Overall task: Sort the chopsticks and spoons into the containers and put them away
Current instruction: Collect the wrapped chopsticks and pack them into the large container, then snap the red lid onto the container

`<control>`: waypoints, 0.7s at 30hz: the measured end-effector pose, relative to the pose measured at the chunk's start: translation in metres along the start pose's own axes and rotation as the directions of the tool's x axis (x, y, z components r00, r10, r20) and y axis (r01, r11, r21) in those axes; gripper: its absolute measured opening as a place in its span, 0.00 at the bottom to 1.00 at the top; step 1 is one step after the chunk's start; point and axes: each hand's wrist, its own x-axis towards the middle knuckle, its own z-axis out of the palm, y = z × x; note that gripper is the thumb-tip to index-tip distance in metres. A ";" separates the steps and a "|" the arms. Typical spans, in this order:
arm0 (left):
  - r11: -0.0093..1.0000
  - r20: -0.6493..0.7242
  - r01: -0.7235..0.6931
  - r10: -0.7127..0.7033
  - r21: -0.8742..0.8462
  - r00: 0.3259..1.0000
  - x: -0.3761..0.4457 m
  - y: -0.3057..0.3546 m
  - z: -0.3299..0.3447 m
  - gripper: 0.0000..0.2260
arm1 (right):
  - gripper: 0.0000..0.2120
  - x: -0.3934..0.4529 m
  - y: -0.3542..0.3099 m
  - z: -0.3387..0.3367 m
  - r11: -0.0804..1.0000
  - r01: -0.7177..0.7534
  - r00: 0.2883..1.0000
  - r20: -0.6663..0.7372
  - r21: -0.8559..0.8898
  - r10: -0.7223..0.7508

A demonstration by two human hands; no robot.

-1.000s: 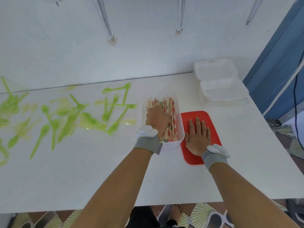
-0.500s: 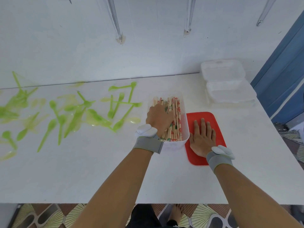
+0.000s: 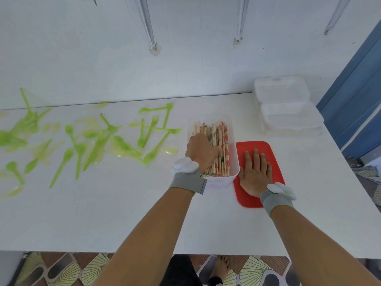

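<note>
A clear rectangular container (image 3: 234, 153) holds a bundle of wooden chopsticks (image 3: 223, 141) with red and green print. My left hand (image 3: 201, 150) is inside it, fingers curled down over the chopsticks at the left side; the fingertips are hidden. Right beside the container lies a red lid (image 3: 274, 153), and my right hand (image 3: 255, 172) rests flat on it with the fingers straight. Several green plastic spoons (image 3: 148, 133) lie scattered over the left half of the white table (image 3: 103, 213).
Two clear containers with lids on (image 3: 288, 108) stand at the back right corner of the table. A blue door panel (image 3: 354, 96) is at the far right. The white wall runs just behind the table. My bare feet show on the patterned floor below the front edge.
My left hand's fingers have curled tighter over the chopsticks. My right hand stays flat on the red lid. The view has shifted slightly.
</note>
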 end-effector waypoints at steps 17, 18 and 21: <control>0.869 0.011 -0.469 0.477 -0.156 0.879 -0.100 0.056 0.027 0.10 | 0.22 -0.011 0.046 -0.046 0.922 -0.120 0.972 -0.145 0.367 0.184; 0.889 0.086 -0.438 0.451 -0.135 0.889 -0.110 0.051 0.038 0.11 | 0.21 -0.015 0.055 -0.047 0.906 -0.158 0.970 -0.112 0.393 0.217; 0.973 0.287 -0.213 0.179 0.092 0.941 -0.128 0.026 0.068 0.13 | 0.21 -0.019 0.068 -0.049 0.880 -0.167 0.975 -0.059 0.446 0.214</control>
